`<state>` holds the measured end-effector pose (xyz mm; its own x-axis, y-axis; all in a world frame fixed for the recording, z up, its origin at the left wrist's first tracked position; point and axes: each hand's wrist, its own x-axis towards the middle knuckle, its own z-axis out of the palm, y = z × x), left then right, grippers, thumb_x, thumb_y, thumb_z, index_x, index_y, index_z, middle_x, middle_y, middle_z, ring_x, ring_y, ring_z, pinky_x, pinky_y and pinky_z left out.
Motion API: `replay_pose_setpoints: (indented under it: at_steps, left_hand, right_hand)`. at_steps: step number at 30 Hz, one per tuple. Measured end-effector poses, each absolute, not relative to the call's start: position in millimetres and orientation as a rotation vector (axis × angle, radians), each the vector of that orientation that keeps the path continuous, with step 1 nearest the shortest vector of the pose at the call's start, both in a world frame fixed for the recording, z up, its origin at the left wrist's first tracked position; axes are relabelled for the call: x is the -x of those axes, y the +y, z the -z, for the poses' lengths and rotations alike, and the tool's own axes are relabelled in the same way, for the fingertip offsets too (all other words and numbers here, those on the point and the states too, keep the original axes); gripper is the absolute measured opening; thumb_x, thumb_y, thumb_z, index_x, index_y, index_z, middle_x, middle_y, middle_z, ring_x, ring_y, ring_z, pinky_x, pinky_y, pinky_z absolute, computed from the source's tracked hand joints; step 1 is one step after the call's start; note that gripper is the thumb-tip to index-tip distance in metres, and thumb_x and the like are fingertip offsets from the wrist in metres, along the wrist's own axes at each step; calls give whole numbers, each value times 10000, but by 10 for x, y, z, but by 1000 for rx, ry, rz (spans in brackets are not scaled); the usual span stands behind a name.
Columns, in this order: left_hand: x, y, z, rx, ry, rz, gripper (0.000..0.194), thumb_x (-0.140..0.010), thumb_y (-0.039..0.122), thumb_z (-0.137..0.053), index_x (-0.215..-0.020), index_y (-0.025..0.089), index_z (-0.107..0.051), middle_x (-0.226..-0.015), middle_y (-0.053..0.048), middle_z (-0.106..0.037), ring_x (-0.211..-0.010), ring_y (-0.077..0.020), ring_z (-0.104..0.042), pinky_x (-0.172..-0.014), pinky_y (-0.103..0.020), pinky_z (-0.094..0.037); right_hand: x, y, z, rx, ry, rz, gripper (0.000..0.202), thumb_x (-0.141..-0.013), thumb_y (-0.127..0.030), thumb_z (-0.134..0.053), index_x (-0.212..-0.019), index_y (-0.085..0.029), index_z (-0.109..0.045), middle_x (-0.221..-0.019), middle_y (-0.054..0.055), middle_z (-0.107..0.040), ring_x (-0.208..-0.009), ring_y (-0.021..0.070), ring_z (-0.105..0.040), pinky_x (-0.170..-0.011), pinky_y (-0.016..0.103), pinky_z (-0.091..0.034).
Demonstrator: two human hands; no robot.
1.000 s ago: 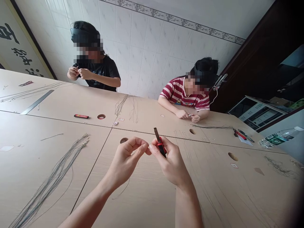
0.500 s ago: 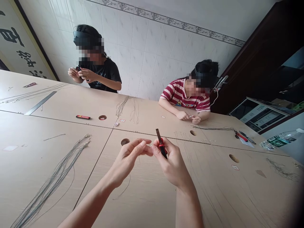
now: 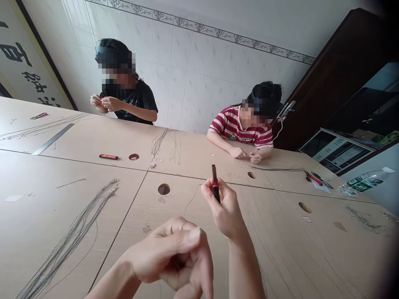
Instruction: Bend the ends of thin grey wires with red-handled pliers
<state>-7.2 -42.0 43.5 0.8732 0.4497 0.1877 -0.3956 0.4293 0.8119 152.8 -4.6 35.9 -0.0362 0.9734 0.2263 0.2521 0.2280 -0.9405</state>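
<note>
My right hand [image 3: 222,207] is closed around a small pair of pliers [image 3: 215,185] with red and black handles, metal jaws pointing up. A thin grey cord [image 3: 193,197] runs from that hand's thumb and fingertip, hanging in a curve toward my left hand. Closer to me and lower, my left hand [image 3: 177,253] has its thumb pressed along bent fingers that point down. What those fingers hold, if anything, is hidden. To the left, a bundle of grey cords [image 3: 84,220] with metal clasps at its far end lies on the table [image 3: 140,265].
Two people [image 3: 124,97] [image 3: 241,126] sit across the table, working with their hands. Round holes [image 3: 163,189] pierce the tabletop. Also lying there are a red-black case [image 3: 108,156], a metal ruler [image 3: 54,139], other pliers [image 3: 313,178], loose cords [image 3: 368,220] and a water bottle [image 3: 366,182].
My left hand has separated from my right and come down toward me. My right hand stays near its place with the pliers, now turned more upright.
</note>
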Motion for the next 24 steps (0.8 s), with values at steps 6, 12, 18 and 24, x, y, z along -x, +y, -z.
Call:
replay_pose_setpoints:
  at_steps: [6, 12, 18, 24]
  left_hand:
    - [154, -625, -639, -852, 50, -1080, 617, -997, 557, -295, -642, 232, -681, -257, 66, -267, -169, -57, -165, -217, -194, -142]
    - [268, -460, -882, -787, 446, -1771, 365, -968, 463, -456, -791, 316, -739, -550, 4, -631, -431, -124, -581, -418, -213, -542]
    - [313, -203, -951, -622, 552, -2246, 396, -1004, 435, -375, -1008, 229, -713, -1170, -8, -723, -1228, -160, -590, -971, -241, -534]
    - [401, 164, -747, -645, 569, -2330, 459, -1041, 372, -270, -990, 233, -704, -1105, 34, -752, -1270, -169, -562, -1088, -327, -434]
  right_hand:
    - [-1526, -71, -375, 1205, -1493, -923, 246, -931, -386, -529, -765, -218, -459, -662, -48, -328, -554, 107, -302, -493, 232, -289]
    - [-1532, -99, -410, 1183, -1545, -929, 231, -948, -369, -507, -778, -219, -460, -676, -38, -379, -561, 112, -331, -506, 235, -309]
    - [-1536, -140, -450, 1150, -1625, -938, 205, -953, -333, -502, -786, -221, -461, -692, -35, -418, -571, 113, -347, -517, 237, -319]
    - [-1541, -191, -485, 1103, -1679, -931, 190, -960, -335, -509, -813, -219, -475, -708, -32, -432, -628, 124, -374, -578, 249, -342]
